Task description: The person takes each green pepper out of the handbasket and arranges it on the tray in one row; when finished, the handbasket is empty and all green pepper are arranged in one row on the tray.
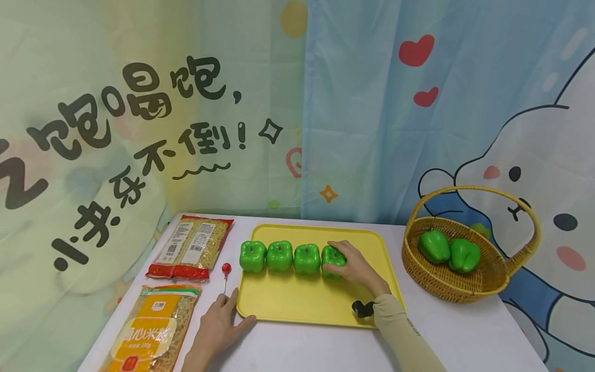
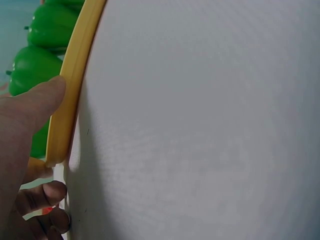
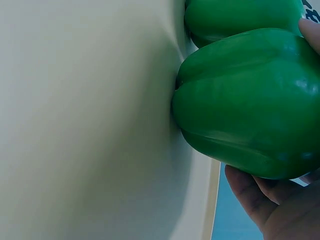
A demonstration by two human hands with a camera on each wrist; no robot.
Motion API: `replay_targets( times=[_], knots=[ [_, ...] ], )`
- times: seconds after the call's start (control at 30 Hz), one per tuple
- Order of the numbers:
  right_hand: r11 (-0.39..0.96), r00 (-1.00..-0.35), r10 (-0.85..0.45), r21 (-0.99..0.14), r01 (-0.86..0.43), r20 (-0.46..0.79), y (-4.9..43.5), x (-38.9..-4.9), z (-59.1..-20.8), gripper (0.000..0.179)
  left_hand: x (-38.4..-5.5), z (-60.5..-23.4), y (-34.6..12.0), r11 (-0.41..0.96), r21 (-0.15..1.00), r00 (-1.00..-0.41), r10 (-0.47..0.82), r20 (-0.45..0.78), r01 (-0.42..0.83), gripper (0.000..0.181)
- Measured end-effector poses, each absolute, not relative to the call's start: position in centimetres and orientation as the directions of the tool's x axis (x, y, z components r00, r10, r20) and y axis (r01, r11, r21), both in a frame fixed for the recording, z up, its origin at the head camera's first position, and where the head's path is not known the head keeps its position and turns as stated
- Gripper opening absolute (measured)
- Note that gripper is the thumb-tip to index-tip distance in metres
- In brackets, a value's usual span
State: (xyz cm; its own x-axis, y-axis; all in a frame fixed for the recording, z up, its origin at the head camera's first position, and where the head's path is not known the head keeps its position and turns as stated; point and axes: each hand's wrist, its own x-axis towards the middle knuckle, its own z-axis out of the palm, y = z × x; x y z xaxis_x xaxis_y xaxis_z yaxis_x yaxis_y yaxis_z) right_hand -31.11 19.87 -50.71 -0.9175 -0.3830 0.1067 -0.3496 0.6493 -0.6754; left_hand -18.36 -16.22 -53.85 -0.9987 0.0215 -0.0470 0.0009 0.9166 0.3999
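We have the right hand [image 1: 357,266] on the rightmost green pepper [image 1: 332,258], gripping it with the thumb on its near side and fingers on its far side. The pepper is at the right end of a row of four on the yellow tray [image 1: 302,308], stem up, so its long axis stands upright from the tray floor. The hand comes in from the near right, which leaves the neighbouring pepper [image 1: 307,260] just to the left of our hold; we cannot tell whether the two touch. We judge that narrow side to be what matters for placing this one. Our left hand [image 1: 217,324] is farther away, fingers spread loosely about the tray's near left corner, thumb against the rim. The wicker basket [image 1: 429,276] sits well apart, to the right.
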Motion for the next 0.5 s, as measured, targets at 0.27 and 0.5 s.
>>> replay_targets(
  times=[0.27, 0.5],
  knots=[
    [0.649, -0.917, -0.381, -0.673, -0.353, 0.113, 19.82, -31.09, -50.75, 0.072, -18.28, -53.87, -16.18, 0.915, 0.404, -0.999, 0.024, -0.034, 0.008, 0.091],
    [0.650, -0.916, -0.382, -0.669, -0.360, 0.122, 19.75, -31.07, -50.67, 0.073, -18.31, -53.81, -16.21, 0.914, 0.405, -0.999, 0.019, -0.047, -0.001, 0.091]
  ],
)
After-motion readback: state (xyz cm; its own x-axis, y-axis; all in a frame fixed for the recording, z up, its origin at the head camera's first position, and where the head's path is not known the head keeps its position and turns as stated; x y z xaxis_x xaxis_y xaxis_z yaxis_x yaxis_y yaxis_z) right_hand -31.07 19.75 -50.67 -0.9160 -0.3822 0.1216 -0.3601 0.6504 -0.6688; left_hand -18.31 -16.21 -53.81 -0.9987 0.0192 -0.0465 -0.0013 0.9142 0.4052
